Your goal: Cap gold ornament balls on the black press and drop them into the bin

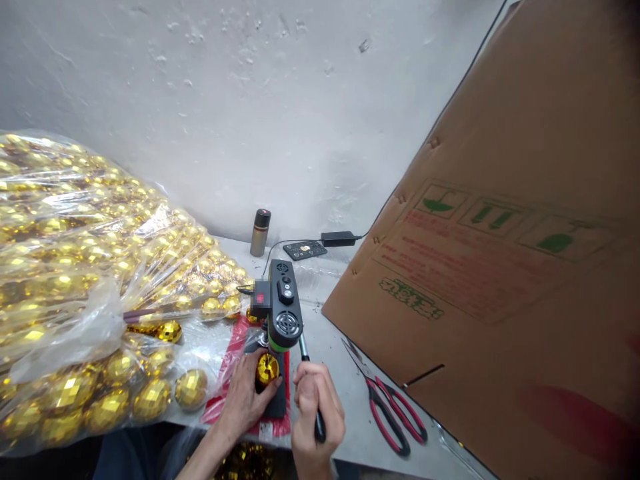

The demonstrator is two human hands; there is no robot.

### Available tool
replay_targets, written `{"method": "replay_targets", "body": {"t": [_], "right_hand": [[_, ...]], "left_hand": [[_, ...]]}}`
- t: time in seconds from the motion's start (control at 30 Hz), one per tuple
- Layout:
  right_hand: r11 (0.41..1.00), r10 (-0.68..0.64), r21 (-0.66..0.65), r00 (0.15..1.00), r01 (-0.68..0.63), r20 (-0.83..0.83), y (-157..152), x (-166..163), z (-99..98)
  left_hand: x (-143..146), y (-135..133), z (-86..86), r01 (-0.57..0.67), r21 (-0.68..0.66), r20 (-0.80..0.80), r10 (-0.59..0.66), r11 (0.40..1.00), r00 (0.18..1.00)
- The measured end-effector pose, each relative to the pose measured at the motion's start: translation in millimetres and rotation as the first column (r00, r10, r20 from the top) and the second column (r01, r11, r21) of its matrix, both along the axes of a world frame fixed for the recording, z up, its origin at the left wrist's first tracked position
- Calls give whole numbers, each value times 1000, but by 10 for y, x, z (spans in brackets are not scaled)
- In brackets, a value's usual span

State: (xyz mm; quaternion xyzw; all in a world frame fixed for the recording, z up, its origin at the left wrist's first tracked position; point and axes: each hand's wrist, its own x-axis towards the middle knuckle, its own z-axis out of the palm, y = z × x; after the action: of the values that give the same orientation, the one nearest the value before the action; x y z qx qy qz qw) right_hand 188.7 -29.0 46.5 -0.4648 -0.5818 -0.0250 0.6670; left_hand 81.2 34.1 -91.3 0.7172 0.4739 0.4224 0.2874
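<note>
A small black press with round grilles on top [285, 287] stands near the front of the table. My left hand [239, 399] is closed around a shiny gold ball [268, 368], holding it at the press's base, just in front of its green-ringed head. My right hand [319, 410] wraps round the black-gripped lever [320, 428] at the right side of the press. Under the base lies red plastic sheeting [220, 407]. Whether the ball touches the press head cannot be made out.
A large clear bag [90, 287] of gold faceted balls fills the left, with a loose ball [191, 389] by its edge. Red-handled scissors [395, 413] lie right of my hand, beside a tall cardboard box [480, 267]. A bottle [259, 233], phone [305, 250] and power adapter [338, 238] stand behind.
</note>
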Motion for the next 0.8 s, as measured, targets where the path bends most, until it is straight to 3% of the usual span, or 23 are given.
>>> {"method": "replay_targets", "body": {"t": [0.23, 0.8], "right_hand": [[1000, -15, 23, 1000, 16, -11, 25, 1, -290], [998, -24, 51, 990, 32, -141, 62, -67, -469]], "left_hand": [[-6, -7, 60, 4, -24, -3, -5, 1000, 1000], [14, -32, 99, -14, -41, -18, 13, 999, 1000]]}}
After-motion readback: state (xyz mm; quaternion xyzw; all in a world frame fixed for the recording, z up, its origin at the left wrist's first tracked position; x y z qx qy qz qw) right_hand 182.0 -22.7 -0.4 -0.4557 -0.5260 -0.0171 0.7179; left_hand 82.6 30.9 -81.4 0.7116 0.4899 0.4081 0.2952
